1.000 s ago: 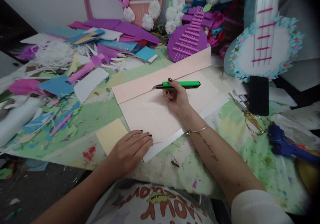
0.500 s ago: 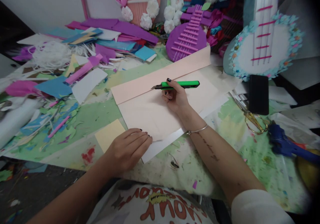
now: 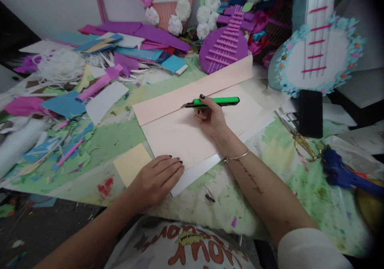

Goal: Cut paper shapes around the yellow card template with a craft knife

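My right hand (image 3: 211, 117) is closed around a green utility knife (image 3: 219, 101), its blade pointing left. The blade tip is close to the lower edge of a pale pink strip (image 3: 180, 99), which lies across the top of a large pale pink sheet (image 3: 180, 135). Whether the tip touches the sheet I cannot tell. My left hand (image 3: 159, 177) lies flat with fingers stretched on the sheet's lower left corner. Beneath it a white sheet (image 3: 204, 173) shows along the near edge. A pale yellow piece of paper (image 3: 130, 163) sits beside my left hand.
Scissors with gold handles (image 3: 307, 147), a black phone (image 3: 311, 113) and a blue glue gun (image 3: 339, 169) lie at the right. Paper scraps (image 3: 69, 141) cover the left. Behind stand a purple paper guitar (image 3: 223, 47) and a white-and-blue one (image 3: 321, 57).
My left hand has shifted very slightly to the right on the sheet. The right hand and the utility knife stay in nearly the same place.
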The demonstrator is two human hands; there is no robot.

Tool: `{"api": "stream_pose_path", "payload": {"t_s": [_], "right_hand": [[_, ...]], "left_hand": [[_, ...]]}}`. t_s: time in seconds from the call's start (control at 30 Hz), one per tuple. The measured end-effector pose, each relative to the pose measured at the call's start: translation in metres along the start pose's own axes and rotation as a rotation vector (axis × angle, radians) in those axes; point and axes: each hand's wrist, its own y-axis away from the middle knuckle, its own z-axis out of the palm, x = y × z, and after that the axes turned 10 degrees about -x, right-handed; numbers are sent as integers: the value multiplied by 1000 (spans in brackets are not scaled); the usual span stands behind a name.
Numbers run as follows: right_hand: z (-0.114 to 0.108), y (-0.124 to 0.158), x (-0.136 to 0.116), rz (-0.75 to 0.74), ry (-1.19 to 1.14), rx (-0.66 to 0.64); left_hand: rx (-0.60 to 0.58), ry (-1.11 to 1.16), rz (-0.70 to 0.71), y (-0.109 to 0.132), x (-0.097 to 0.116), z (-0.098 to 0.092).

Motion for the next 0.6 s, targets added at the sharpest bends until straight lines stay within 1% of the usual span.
{"api": "stream_pose_path", "payload": {"t_s": [0.07,0.17,0.3,0.37,0.5,0.6], "right_hand": [[0,0,0,2,3,-1],[1,-1,-1,-7,-7,5],[3,0,-2,-10,-11,15],[5,1,-3,-15,-16,0],[9,3,-10,-39,-36,-41],[11,3,-20,-77,-41,-76]], "left_hand": [[37,25,-20,-1,0,-1],[70,96,-140,-5,4,2],[26,220,-323,-12,12,7],[39,243,-385,-16,15,7],[174,191,-386,-22,15,4],[222,175,-363,-25,13,2]]}}
